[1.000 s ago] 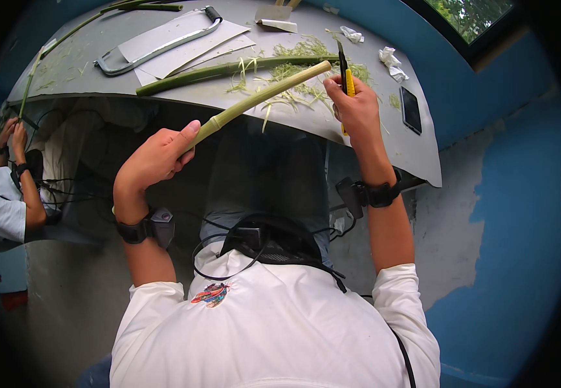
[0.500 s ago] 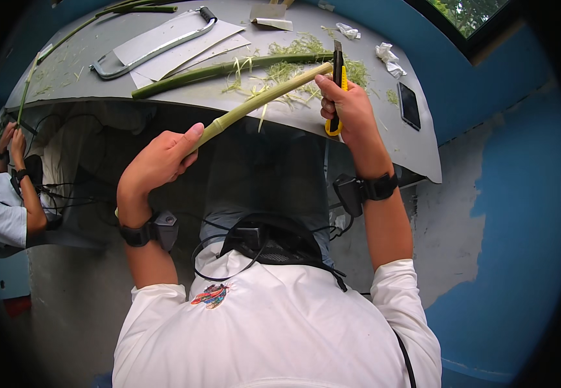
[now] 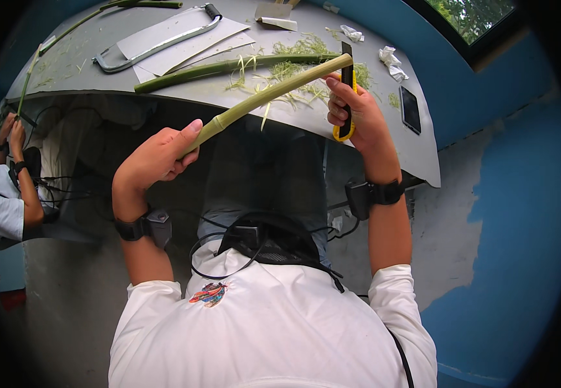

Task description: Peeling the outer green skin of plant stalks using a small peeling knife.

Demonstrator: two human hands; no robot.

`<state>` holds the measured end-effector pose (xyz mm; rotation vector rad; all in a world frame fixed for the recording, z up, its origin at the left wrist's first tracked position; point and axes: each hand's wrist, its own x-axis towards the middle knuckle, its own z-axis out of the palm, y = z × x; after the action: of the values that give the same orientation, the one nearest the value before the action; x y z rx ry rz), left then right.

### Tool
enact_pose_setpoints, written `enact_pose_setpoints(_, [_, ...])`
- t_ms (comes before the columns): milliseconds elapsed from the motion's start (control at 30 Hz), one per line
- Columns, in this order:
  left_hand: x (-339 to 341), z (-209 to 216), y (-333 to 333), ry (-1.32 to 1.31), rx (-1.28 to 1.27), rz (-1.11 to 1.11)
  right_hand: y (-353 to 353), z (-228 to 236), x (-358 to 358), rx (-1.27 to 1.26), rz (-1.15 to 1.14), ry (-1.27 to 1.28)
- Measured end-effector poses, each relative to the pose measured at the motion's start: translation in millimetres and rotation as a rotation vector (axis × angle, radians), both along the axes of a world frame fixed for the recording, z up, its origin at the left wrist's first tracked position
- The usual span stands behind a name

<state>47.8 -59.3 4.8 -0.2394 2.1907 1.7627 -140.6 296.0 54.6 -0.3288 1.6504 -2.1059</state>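
Note:
A pale, partly peeled bamboo stalk (image 3: 264,97) slants up to the right in front of the table edge. My left hand (image 3: 164,152) is closed round its lower end, thumb along the top. My right hand (image 3: 361,116) grips a yellow and black utility knife (image 3: 345,119), held upright. The knife's dark blade crosses behind the stalk's far tip. A whole green bamboo stalk (image 3: 209,72) lies on the table behind, beside a heap of thin green shavings (image 3: 303,48).
On the grey table (image 3: 371,39) lie a hacksaw (image 3: 157,45) on white sheets (image 3: 232,33), crumpled tissue (image 3: 392,63) and a phone (image 3: 410,108) near the right edge. At far left a co-worker (image 3: 9,187) handles another green stalk (image 3: 28,81).
The stalk's far tip has risen and shifted right, now overlapping the knife. My right hand, with the knife, has moved slightly right; my left hand has moved slightly left, still gripping the stalk.

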Motion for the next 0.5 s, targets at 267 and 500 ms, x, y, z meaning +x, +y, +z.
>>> enact_pose_setpoints(267, [2.3,-0.4,-4.4,-0.019,0.027,0.009,1.9,0.4,-5.2,-0.046,-0.010,0.024])
enact_pose_setpoints(500, [-0.9,-2.2,-2.5,-0.027,-0.001,0.017,0.9,5.3,-2.9,-0.100,0.011,0.018])
